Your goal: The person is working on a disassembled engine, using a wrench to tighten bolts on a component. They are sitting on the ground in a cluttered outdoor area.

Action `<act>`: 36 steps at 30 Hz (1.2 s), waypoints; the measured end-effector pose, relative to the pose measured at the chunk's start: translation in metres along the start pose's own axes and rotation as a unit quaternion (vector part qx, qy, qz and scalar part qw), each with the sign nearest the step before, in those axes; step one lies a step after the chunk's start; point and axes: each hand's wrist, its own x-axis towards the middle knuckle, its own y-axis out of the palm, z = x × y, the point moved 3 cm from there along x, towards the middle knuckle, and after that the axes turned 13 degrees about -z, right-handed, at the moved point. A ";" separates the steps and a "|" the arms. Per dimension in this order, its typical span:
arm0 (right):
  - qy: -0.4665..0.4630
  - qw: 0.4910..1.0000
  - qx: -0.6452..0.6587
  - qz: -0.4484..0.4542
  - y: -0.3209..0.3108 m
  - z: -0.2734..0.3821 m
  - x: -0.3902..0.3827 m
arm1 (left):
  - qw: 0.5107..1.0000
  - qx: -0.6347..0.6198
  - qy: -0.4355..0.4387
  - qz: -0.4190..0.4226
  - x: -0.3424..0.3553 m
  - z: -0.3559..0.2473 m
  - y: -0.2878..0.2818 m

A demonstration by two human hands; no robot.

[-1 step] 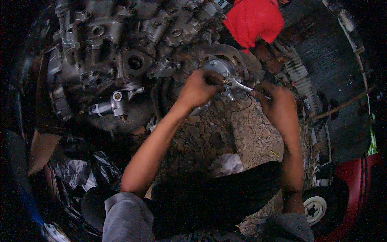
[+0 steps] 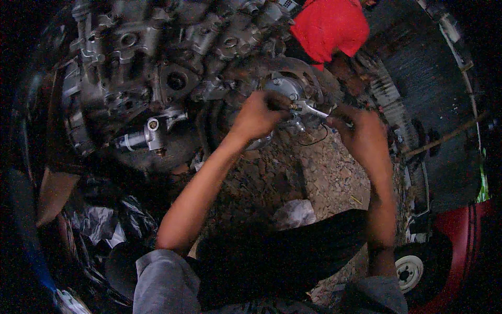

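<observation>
Head view: a shiny wrench is gripped by the right hand, its head right at a small brassy fitting that's pinched by the left hand. It's all happening at a round metal housing, next to a grimy engine.

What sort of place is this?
Probably a rough repair spot for vehicles or machinery: a large, grimy metal assembly that looks like an engine, a silver wrench in the right hand, and a pale-rimmed wheel.
</observation>
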 end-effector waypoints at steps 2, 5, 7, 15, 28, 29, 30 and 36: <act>-0.017 0.998 -0.049 0.036 -0.002 -0.004 0.012 | 1.000 0.009 0.000 -0.004 -0.001 -0.002 0.000; -0.112 0.989 -0.067 0.076 -0.011 -0.002 0.046 | 1.000 0.020 0.004 -0.002 -0.002 -0.008 0.000; -0.155 0.984 -0.080 0.046 -0.017 0.005 0.062 | 0.999 0.032 0.004 -0.007 -0.004 -0.013 -0.001; -0.202 0.971 -0.057 0.114 -0.015 0.027 0.091 | 0.999 0.037 -0.022 -0.001 -0.002 -0.008 0.002; 0.127 0.982 0.114 0.086 0.079 0.059 -0.064 | 0.998 -0.017 0.020 -0.050 -0.010 -0.013 0.002; 0.137 0.975 0.153 0.089 0.087 0.070 -0.066 | 0.998 -0.020 0.021 -0.050 -0.011 -0.016 -0.002; 0.132 0.973 0.181 0.059 0.101 0.080 -0.075 | 0.998 0.006 0.015 -0.054 -0.010 -0.015 -0.003; 0.229 0.933 0.274 0.035 0.100 0.097 -0.107 | 0.994 0.070 0.044 -0.075 -0.012 -0.024 0.004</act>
